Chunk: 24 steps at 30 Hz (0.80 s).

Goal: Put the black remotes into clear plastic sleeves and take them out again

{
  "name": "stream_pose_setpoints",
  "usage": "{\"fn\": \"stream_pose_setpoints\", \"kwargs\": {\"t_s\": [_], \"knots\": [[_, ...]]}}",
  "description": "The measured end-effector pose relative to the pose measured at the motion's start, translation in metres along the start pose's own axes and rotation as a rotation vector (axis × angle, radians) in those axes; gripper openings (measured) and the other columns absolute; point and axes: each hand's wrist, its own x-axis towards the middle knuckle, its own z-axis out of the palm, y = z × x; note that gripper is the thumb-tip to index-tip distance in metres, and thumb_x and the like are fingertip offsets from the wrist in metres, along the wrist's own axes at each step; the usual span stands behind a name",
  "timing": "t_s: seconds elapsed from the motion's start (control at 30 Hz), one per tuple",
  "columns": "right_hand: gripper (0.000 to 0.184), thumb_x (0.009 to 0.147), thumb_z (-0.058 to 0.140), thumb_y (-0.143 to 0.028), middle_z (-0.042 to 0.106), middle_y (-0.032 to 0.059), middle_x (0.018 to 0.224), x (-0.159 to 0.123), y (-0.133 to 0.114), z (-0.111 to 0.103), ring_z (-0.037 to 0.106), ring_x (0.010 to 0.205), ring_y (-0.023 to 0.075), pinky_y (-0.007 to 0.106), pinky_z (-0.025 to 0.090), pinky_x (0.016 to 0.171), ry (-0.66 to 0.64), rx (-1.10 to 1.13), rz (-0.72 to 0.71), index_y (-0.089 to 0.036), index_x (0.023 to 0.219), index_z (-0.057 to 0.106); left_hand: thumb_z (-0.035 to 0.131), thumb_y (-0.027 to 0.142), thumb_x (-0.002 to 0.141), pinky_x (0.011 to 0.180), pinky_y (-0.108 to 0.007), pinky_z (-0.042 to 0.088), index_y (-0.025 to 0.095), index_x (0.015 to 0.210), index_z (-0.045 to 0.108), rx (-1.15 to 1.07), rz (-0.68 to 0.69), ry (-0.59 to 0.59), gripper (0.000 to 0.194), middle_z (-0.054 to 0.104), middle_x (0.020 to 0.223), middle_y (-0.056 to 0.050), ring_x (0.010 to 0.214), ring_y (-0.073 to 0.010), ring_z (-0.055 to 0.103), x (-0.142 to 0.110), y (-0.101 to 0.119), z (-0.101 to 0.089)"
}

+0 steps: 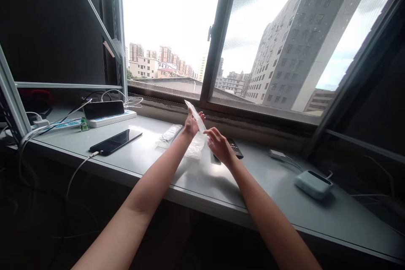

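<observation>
Above the table, my left hand (190,125) holds a thin, translucent plastic bag (196,117) between its thumb and partly hidden fingers. The bag is tilted, its upper end pointing away to the left. My right hand (220,144) pinches the bag's lower end, fingers bent and closed. Beneath and left of the hands lie clear, crumpled plastic bags (167,136); whether anything is inside them I cannot tell. A black remote control (235,148) rests behind my right hand, which partly covers it.
On the left, a dark tablet or phone (117,141) is plugged into a white cable. Behind it, another phone (104,110) leans on a power strip (112,118) near a small green bottle (84,125). A pale blue box-like device (313,184) and white adapter (277,154) sit right.
</observation>
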Motion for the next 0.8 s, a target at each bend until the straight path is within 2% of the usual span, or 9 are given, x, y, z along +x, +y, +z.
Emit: {"fn": "stream_pose_setpoints", "kwargs": {"t_s": [0.1, 0.27, 0.43, 0.53, 0.67, 0.8], "knots": [[0.038, 0.082, 0.041, -0.003, 0.058, 0.0074, 0.101, 0.0, 0.001, 0.001, 0.058, 0.07, 0.0165, 0.028, 0.051, 0.065, -0.007, -0.004, -0.014, -0.019, 0.112, 0.057, 0.043, 0.059, 0.095, 0.074, -0.026, 0.057, 0.019, 0.135, 0.051, -0.023, 0.022, 0.0, 0.057, 0.065, 0.099, -0.009, 0.082, -0.0175, 0.064, 0.0, 0.004, -0.001], [0.037, 0.082, 0.042, -0.001, 0.058, 0.0063, 0.103, 0.0, 0.001, 0.002, 0.059, 0.07, 0.0154, 0.026, 0.051, 0.064, -0.02, -0.012, -0.013, -0.02, 0.11, 0.056, 0.049, 0.049, 0.096, 0.073, -0.025, 0.058, 0.022, 0.137, 0.047, -0.073, 0.085, 0.039, 0.049, 0.064, 0.098, -0.007, 0.078, -0.015, 0.063, 0.0, 0.018, -0.004], [0.038, 0.081, 0.044, 0.001, 0.059, 0.0051, 0.103, 0.0, 0.001, 0.001, 0.06, 0.072, 0.0148, 0.025, 0.051, 0.065, -0.047, -0.033, -0.012, -0.023, 0.109, 0.055, 0.048, 0.051, 0.096, 0.081, -0.035, 0.058, 0.023, 0.145, 0.036, -0.057, 0.084, 0.027, 0.058, 0.065, 0.098, -0.008, 0.085, -0.0178, 0.065, 0.002, 0.027, -0.01], [0.038, 0.081, 0.043, 0.001, 0.059, 0.0056, 0.103, 0.0, 0.001, 0.0, 0.06, 0.071, 0.0152, 0.026, 0.051, 0.063, -0.047, -0.049, -0.018, -0.022, 0.109, 0.055, 0.047, 0.053, 0.095, 0.084, -0.036, 0.057, 0.024, 0.147, 0.034, -0.007, 0.077, 0.013, 0.061, 0.065, 0.097, -0.008, 0.087, -0.018, 0.065, 0.003, 0.026, -0.012], [0.039, 0.08, 0.043, 0.001, 0.06, 0.0049, 0.102, 0.001, 0.0, 0.0, 0.06, 0.07, 0.0149, 0.026, 0.051, 0.063, -0.044, -0.066, -0.013, -0.023, 0.109, 0.055, 0.049, 0.052, 0.095, 0.085, -0.034, 0.056, 0.024, 0.146, 0.038, 0.038, 0.063, 0.013, 0.058, 0.066, 0.097, -0.008, 0.086, -0.0172, 0.065, 0.006, 0.023, -0.015], [0.039, 0.081, 0.044, 0.001, 0.06, 0.0051, 0.103, 0.001, 0.001, 0.0, 0.061, 0.071, 0.0152, 0.026, 0.051, 0.064, -0.051, -0.076, -0.013, -0.023, 0.109, 0.055, 0.049, 0.047, 0.097, 0.078, -0.029, 0.057, 0.021, 0.138, 0.045, 0.0, 0.05, 0.064, 0.049, 0.066, 0.094, -0.007, 0.078, -0.0155, 0.065, 0.007, 0.024, -0.017]]}}
